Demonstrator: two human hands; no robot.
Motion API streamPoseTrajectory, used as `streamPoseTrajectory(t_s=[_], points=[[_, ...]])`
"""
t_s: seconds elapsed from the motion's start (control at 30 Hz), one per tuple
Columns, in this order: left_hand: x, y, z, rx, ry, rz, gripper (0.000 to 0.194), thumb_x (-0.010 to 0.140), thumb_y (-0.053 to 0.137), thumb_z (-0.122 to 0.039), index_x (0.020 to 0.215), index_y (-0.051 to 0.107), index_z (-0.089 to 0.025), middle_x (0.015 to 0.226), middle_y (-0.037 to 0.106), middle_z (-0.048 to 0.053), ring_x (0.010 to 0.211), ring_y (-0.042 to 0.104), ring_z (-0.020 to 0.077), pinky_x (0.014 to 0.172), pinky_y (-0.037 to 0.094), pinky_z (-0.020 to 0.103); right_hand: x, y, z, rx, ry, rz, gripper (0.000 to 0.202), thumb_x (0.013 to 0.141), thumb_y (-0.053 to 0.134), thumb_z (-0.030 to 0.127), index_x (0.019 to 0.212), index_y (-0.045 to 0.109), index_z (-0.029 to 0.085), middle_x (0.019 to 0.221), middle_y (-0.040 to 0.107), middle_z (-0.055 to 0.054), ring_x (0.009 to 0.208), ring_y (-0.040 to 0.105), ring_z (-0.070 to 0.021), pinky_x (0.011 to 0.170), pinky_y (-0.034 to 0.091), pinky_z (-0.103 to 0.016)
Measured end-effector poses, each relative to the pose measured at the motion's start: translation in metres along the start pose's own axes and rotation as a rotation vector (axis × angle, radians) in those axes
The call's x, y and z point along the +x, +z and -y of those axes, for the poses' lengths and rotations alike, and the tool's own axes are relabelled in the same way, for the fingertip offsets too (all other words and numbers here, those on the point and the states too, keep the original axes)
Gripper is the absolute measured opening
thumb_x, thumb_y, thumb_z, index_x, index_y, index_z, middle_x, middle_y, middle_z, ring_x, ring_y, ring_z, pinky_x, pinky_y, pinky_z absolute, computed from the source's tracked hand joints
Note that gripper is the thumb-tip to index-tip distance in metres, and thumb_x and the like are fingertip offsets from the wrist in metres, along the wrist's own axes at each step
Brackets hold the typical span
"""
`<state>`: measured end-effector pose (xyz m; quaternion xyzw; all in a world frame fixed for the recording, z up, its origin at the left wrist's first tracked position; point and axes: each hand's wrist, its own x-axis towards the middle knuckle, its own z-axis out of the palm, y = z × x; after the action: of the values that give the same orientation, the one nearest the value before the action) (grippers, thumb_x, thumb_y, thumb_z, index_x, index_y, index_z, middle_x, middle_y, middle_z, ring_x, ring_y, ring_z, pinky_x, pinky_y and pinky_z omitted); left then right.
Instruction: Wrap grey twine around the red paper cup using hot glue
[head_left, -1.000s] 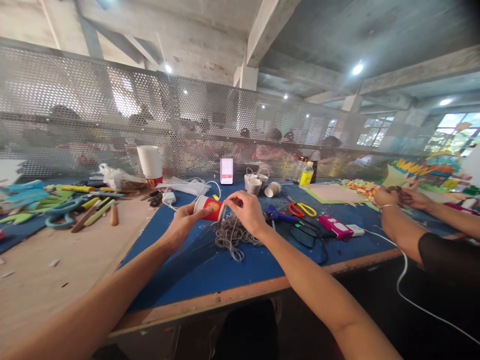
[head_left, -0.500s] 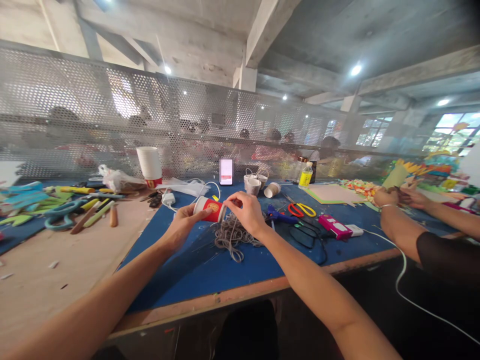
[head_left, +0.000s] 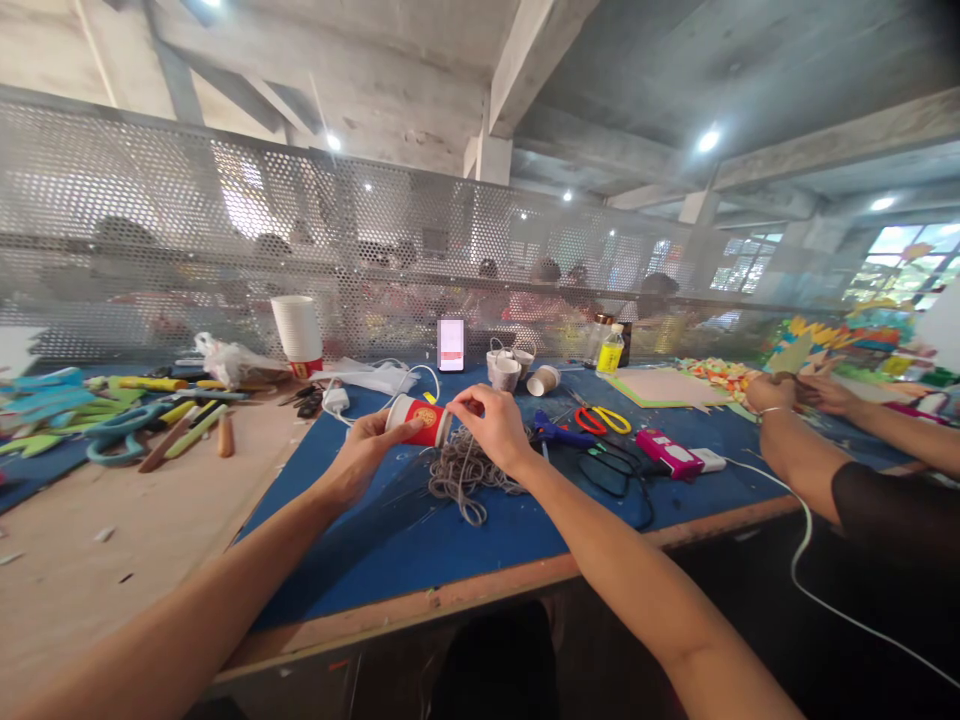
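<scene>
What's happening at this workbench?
A person sits or stands at a blue-topped table, holding a red and white paper cup tipped sideways in the left hand. The right hand has its fingertips pinched at the cup's end, over a heap of grey cord. Beyond it are small cord-wrapped cups and an upright phone. On the right, a co-worker's hands are busy with something too small to make out.
</scene>
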<state>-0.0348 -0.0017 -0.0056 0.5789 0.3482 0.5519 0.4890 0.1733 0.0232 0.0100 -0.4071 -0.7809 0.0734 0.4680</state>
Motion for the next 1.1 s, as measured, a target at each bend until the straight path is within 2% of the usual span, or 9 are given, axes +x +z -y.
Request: streamPoseTrajectory(t_s=[0.5,0.8,1.1], points=[[0.001,-0.001,0.000,-0.013,-0.004,0.046,0.022,0.078,0.081,-0.037,0.090,0.078,-0.018,0.087,0.078,0.005,0.083,0.068,0.0225,0.085,0.049,0.034,0.001,0.004,-0.007,-0.006,-0.090,-0.089,0.018,0.096,0.067,0.034,0.084,0.072,0.021,0.079,0.071,-0.001,0.070,0.062,-0.0139,0.070,0.046,-0.026],[-0.001,-0.002,-0.001,-0.015,0.008,0.056,0.022,0.079,0.080,-0.036,0.092,0.080,-0.018,0.087,0.078,0.006,0.083,0.068,0.0225,0.083,0.050,0.034,0.002,0.003,-0.009,0.028,-0.043,-0.082,0.018,0.094,0.068,0.034,0.083,0.073,0.022,0.077,0.071,-0.001,0.068,0.061,-0.0139,0.067,0.046,-0.026],[-0.002,0.004,-0.005,-0.051,-0.016,0.031,0.021,0.075,0.084,-0.035,0.086,0.080,-0.017,0.084,0.078,0.005,0.078,0.066,0.0204,0.080,0.050,0.031,0.002,0.004,-0.011,0.053,0.024,-0.068,0.015,0.091,0.070,0.034,0.083,0.074,0.022,0.077,0.072,0.000,0.068,0.062,-0.0145,0.068,0.045,-0.026]])
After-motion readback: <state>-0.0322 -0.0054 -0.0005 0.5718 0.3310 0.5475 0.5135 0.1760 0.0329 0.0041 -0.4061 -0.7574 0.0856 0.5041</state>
